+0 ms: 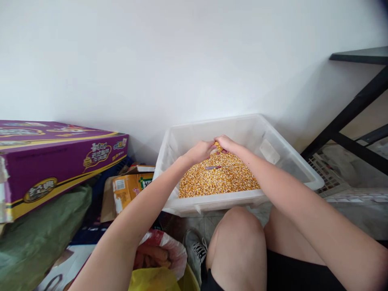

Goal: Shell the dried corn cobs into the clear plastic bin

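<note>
Over the far part of a white plastic bin [182, 206], my two hands meet around a small yellow corn cob [218, 146]. My left hand [202, 150] closes on its left side, and my right hand [228, 144] grips it from the right. Most of the cob is hidden by my fingers. Loose corn kernels [218, 182] cover the bin's floor beneath. On the kernels, just below my hands, lies a thin, greyish-purple tool [214, 167] whose kind I cannot make out.
To the left, a purple carton [69, 161] sits above a green bag [48, 226], beside a torn orange package [130, 188]. An open plastic bag [163, 250] stands low by my shoe [195, 250]. A black metal frame [348, 109] rises right of the bin; a white wall [194, 60] stands behind.
</note>
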Demonstrator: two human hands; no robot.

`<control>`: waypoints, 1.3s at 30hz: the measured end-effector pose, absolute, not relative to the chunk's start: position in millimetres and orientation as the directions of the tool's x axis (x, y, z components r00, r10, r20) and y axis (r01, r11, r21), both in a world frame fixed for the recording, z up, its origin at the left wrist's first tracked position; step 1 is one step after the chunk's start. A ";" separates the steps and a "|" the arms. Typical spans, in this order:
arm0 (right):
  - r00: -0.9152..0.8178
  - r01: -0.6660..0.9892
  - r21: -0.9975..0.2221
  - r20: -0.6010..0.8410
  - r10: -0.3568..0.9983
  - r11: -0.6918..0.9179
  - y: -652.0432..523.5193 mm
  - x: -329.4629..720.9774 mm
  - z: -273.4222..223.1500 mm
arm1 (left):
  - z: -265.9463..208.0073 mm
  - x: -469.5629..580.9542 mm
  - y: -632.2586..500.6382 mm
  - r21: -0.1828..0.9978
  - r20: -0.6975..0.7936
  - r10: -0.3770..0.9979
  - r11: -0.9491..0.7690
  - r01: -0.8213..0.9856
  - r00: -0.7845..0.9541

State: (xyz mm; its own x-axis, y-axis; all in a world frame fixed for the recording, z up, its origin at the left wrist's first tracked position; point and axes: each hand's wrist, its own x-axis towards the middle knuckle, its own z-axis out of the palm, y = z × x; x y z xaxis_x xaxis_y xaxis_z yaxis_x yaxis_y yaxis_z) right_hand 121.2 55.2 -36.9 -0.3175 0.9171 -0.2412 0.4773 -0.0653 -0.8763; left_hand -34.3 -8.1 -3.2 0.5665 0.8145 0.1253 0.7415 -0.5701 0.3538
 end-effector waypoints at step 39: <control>-0.463 0.815 -0.377 0.032 0.886 0.440 19.5 88.3 -41.1 | -5.3 -32.1 -12.2 -0.212 -0.077 0.952 -0.305 0.929 0.295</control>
State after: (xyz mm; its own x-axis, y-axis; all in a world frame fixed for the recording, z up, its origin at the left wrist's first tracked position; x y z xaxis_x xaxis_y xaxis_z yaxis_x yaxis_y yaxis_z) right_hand 88.3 19.5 -41.1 -0.4635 0.8855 0.0319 0.8150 0.4401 -0.3769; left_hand -32.1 -12.2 -5.3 0.2950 0.9524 -0.0767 0.9286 -0.3047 -0.2119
